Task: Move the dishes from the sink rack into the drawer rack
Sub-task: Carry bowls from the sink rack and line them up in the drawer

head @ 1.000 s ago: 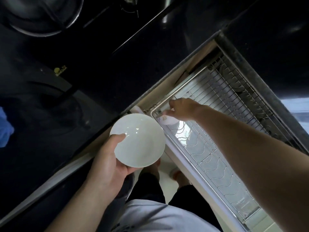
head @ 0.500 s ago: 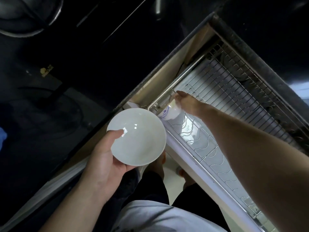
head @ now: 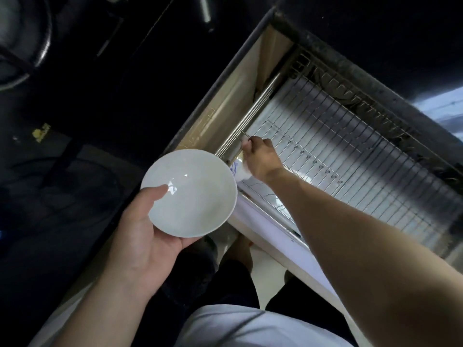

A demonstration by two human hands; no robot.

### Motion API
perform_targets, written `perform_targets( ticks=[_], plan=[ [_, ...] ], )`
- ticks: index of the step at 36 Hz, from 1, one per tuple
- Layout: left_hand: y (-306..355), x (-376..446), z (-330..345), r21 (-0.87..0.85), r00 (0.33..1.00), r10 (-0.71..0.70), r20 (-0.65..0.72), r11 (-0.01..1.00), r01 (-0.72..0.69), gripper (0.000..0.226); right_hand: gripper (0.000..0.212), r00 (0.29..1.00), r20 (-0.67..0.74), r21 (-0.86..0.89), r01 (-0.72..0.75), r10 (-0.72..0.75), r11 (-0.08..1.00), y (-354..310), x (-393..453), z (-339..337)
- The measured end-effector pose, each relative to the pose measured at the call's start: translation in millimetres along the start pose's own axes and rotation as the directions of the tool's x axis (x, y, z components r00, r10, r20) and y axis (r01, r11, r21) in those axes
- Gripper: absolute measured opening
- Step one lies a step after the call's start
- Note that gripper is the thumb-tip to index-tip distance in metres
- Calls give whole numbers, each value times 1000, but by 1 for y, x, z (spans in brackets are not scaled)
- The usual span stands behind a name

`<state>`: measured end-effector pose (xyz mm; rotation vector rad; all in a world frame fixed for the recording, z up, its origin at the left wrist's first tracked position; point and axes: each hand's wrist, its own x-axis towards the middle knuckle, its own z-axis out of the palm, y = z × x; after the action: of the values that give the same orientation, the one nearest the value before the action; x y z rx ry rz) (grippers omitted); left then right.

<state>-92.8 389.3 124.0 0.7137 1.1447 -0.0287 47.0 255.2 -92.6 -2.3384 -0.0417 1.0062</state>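
Note:
My left hand holds a plain white bowl from below, thumb over its near rim, just left of the open drawer. My right hand reaches into the near left corner of the wire drawer rack and grips a small white dish with blue markings, which is mostly hidden under the hand and behind the bowl. Whether that dish rests on the wires cannot be told.
A dark countertop fills the left and top, with a round pan or sink edge at the far left. The drawer's white front panel runs diagonally below the rack. My legs and feet stand under the drawer.
The view has shifted and closed in on the drawer. My right hand stays at the rack's corner with the small dish, pushed slightly deeper. The bowl in my left hand has barely moved.

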Motion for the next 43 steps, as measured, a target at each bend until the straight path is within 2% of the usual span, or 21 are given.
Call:
perform_targets(
  ticks=[1,7,9,11,13,16,21,25,29,32,33,34,35,36,37,38,40,43],
  plan=[
    [-1,5,-3,61,1000,0,-7,998,1,34,42,1000,-5,10,22,-22,1000,1,-3,1],
    [-3,8,6,79,998,-11,60,997,6,39,43,997,-81,170,2,12,985,8,-10,6],
    [-3,9,7,99,998,-1,61,995,-5,39,49,999,-32,203,-36,44,978,9,-5,0],
    [-2,9,9,98,998,0,70,995,-6,41,66,997,68,211,-49,35,976,11,-3,-3],
    [-3,11,5,111,997,-1,73,994,-7,42,94,990,139,221,-28,-2,975,16,-5,0],
    [-6,11,4,109,999,-3,51,994,-2,41,117,991,109,174,54,-74,983,25,-8,12],
    [-6,12,4,114,1000,-6,27,993,3,37,117,990,-53,109,137,-132,985,29,-14,25],
    [-4,10,4,116,1000,-5,31,993,1,35,121,981,-118,78,167,-157,983,30,-20,36],
    [-2,9,9,115,1000,-8,19,993,5,34,122,988,-65,101,143,-137,984,30,-19,33],
    [-3,11,17,107,999,-41,33,994,38,32,113,999,-13,206,46,-44,977,25,-31,5],
    [-5,12,22,112,997,-67,37,992,62,31,102,1000,11,321,10,-14,947,24,-40,-10],
    [-6,13,28,122,994,-99,47,988,92,30,90,998,68,503,-35,1,864,23,-52,-26],
    [-8,15,33,126,989,-137,54,984,129,31,82,990,138,703,-82,-23,707,23,-65,-40],
    [-10,17,39,122,980,-188,64,976,180,36,84,979,190,829,-122,-70,545,25,-79,-54],
    [-14,21,46,115,963,-254,92,963,243,42,92,967,212,893,-132,-144,430,29,-93,-68],
    [-17,25,52,112,941,-318,118,945,306,48,101,951,210,919,-112,-227,379,33,-106,-79],
    [-25,32,64,120,890,-427,160,903,412,55,109,917,169,927,-23,-362,375,37,-130,-94],
    [-41,41,83,130,844,-509,167,860,493,58,118,894,152,870,82,-421,486,39,-150,-108]
  ],
)
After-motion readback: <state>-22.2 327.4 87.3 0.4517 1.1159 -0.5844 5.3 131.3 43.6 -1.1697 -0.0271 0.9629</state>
